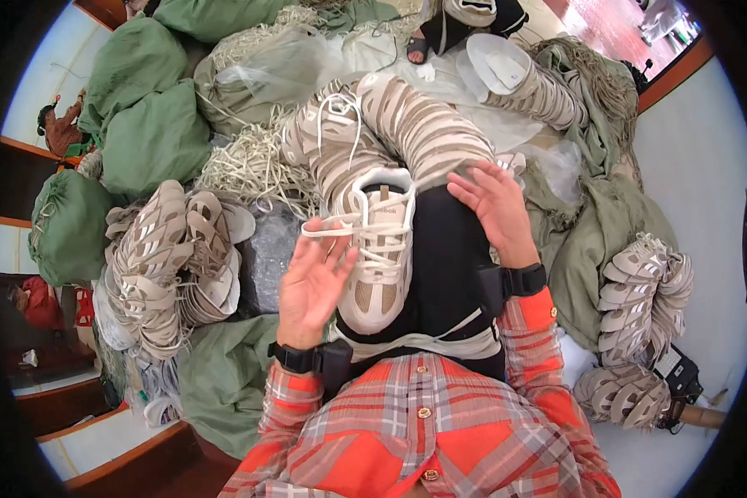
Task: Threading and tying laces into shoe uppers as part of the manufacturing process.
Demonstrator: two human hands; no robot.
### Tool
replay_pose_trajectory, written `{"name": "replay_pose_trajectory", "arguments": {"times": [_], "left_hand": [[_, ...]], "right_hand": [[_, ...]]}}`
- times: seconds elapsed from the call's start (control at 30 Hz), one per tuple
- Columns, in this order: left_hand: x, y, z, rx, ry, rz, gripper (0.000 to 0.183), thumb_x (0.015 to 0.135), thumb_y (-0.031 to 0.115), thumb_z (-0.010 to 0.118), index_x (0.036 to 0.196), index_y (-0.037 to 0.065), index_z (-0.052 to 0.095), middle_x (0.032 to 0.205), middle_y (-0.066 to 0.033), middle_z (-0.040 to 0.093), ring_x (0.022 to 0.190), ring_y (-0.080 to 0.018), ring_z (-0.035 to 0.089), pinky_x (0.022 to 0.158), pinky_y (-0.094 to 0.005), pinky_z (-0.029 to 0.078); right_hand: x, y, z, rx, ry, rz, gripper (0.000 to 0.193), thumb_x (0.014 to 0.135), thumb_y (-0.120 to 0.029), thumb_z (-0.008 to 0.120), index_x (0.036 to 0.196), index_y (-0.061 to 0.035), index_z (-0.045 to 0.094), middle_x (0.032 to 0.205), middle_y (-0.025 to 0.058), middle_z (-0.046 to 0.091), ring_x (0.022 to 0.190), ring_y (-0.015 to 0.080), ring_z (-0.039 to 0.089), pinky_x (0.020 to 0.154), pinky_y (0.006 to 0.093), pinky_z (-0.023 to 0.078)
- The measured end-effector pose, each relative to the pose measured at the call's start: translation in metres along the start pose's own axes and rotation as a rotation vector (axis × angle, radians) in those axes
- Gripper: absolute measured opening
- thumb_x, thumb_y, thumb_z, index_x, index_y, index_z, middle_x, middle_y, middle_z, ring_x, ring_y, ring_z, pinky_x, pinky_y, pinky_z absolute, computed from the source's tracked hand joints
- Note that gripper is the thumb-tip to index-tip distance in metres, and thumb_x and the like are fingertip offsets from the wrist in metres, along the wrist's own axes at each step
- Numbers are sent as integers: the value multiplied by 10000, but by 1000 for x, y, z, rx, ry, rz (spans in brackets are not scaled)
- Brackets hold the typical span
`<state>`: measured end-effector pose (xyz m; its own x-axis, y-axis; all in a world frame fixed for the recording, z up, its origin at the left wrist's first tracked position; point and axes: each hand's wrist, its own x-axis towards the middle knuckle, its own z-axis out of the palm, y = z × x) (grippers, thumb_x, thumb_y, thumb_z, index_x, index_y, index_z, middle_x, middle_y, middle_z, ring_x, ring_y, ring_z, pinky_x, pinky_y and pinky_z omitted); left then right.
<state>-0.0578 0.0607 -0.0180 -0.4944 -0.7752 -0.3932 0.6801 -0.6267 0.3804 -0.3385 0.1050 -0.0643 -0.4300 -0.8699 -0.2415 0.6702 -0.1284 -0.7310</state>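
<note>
At the far left lie green cloth sacks [145,116], bulging and tied, with a tangle of pale laces [253,162] spilling beside them. Just right of the lowest sack sits a stack of beige shoe uppers [162,257], nested one over another, on top of clear plastic.

The left hand [311,282] is raised with its palm turned toward the shoe, its fingers [328,249] spread apart and gripping nothing; the fingertips touch or nearly touch a loop of white lace [334,226] that runs sideways off the shoe. A black band with a small box sits on the wrist, above a red and grey plaid sleeve [295,407].

In the middle, the beige lace-up shoe [382,249] rests toe-down on the person's lap, against black cloth, its laces partly threaded. Above it lies a long striped bundle of further uppers [407,124].

The right hand [498,207] lies flat on the black cloth just right of the shoe, fingers [473,187] loosely parted, holding nothing; whether it touches the shoe's collar cannot be told.

Farther right lie olive cloth [598,232] and another stack of beige uppers [647,282], with a small black device [681,373] on the white floor.
</note>
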Motion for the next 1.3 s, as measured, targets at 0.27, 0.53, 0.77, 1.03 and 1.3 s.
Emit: {"name": "replay_pose_trajectory", "arguments": {"times": [0.27, 0.53, 0.77, 1.03, 1.3], "left_hand": [[7, -8, -37, 2089, -358, 783, 171, 762, 86, 661, 870, 48, 533, 892, -95, 488, 854, -322, 458, 753, -410, 379], [13, 31, -3, 2317, -402, 363, 119, 833, 157, 581, 817, 73, 497, 732, -106, 539, 716, -304, 565, 593, -398, 445], [2, 116, 17, 2187, -860, 248, 66, 825, 92, 561, 867, 45, 579, 699, -99, 569, 608, -292, 555, 538, -358, 429], [-117, 308, -126, 2026, 133, -161, 138, 876, 139, 542, 824, 21, 592, 610, -30, 521, 586, -110, 476, 557, -271, 388], [-265, 383, -241, 2561, 856, -95, 176, 804, 184, 566, 815, 38, 665, 696, -138, 642, 705, -270, 632, 610, -412, 487]], "right_hand": [[-38, 4, 20, -524, -49, -96, 98, 883, -34, 521, 966, 6, 553, 882, 66, 612, 744, 129, 609, 620, 233, 505], [-67, 28, 56, -983, -489, -126, 121, 888, -65, 513, 983, -17, 571, 699, 40, 598, 576, 80, 560, 531, 221, 462], [-51, 42, 114, -973, -818, 493, 184, 913, -183, 532, 857, -13, 571, 580, 21, 565, 419, 87, 527, 384, 232, 409], [-29, 39, 91, -811, -507, 346, 202, 916, -192, 529, 794, -32, 548, 542, 13, 541, 403, 87, 494, 353, 216, 381], [-38, 36, 85, -846, -465, 240, 241, 902, -182, 540, 717, -34, 494, 488, 31, 494, 346, 108, 438, 322, 243, 322]]}}
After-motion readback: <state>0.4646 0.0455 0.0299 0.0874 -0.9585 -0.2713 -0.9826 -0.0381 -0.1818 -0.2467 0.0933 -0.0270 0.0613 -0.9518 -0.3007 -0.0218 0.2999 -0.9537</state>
